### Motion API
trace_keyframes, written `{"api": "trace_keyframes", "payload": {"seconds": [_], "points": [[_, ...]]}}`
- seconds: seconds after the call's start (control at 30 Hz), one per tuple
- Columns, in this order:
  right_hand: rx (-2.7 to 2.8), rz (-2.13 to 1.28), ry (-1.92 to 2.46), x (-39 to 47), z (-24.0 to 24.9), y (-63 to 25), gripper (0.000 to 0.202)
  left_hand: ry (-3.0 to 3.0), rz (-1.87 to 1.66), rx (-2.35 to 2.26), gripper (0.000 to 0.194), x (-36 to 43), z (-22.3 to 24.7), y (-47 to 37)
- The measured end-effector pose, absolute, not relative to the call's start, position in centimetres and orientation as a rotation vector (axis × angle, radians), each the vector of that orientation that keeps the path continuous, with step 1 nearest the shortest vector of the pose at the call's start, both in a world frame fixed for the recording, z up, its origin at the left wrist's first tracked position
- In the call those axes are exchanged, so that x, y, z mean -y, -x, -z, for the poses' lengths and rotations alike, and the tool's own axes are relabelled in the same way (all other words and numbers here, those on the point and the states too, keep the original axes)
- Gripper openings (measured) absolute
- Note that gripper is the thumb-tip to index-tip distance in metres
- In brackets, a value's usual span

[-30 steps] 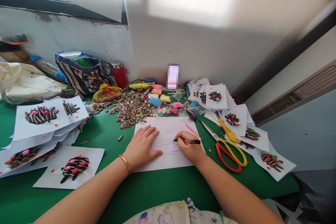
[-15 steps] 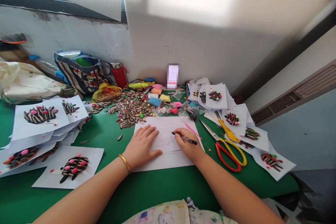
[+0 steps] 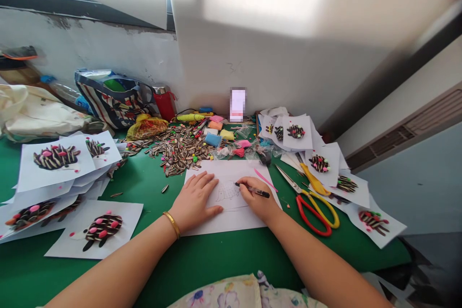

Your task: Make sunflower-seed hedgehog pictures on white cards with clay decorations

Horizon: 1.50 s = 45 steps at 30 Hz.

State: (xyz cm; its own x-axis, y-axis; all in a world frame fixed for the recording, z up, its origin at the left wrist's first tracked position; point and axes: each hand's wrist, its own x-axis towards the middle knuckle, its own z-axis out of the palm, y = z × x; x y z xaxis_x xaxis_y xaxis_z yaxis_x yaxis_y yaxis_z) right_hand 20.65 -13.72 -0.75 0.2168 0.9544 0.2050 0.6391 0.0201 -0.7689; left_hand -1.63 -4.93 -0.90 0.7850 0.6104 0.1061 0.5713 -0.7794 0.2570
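Observation:
On the green table lies white paper [image 3: 231,221], with a smaller sheet bearing a pencil-thin drawing of a hedgehog-like animal [image 3: 227,191] on top. My left hand [image 3: 198,199] rests flat at the paper's left side, fingers spread. A black pen [image 3: 258,192] is gripped in my right hand [image 3: 258,202], its tip at the upper right of the drawing. Just beyond the right hand, a thin pink tool [image 3: 265,180] lies across the paper's edge. Scissors with red and yellow handles [image 3: 310,202] lie to the right of the paper.
A heap of striped sunflower seeds [image 3: 180,147] sits behind the paper, beside packets of coloured clay [image 3: 212,140]. Seed-covered hedgehog cards are piled at left [image 3: 57,163] and right [image 3: 298,132]. A yellow-handled cutter [image 3: 313,179], a phone [image 3: 237,105], a red bottle [image 3: 165,104] and a striped bag [image 3: 111,98] stand or lie around.
The pen tip and right hand have shifted very slightly left over the drawing. My left hand stays in place on the paper.

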Motion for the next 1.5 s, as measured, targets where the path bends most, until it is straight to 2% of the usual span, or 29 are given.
{"api": "trace_keyframes", "payload": {"seconds": [1.5], "points": [[1.474,-0.450,1.784,14.12,0.93,-20.82,0.020,-2.782,-0.265,-0.931,0.074,4.93,0.77,1.57]]}}
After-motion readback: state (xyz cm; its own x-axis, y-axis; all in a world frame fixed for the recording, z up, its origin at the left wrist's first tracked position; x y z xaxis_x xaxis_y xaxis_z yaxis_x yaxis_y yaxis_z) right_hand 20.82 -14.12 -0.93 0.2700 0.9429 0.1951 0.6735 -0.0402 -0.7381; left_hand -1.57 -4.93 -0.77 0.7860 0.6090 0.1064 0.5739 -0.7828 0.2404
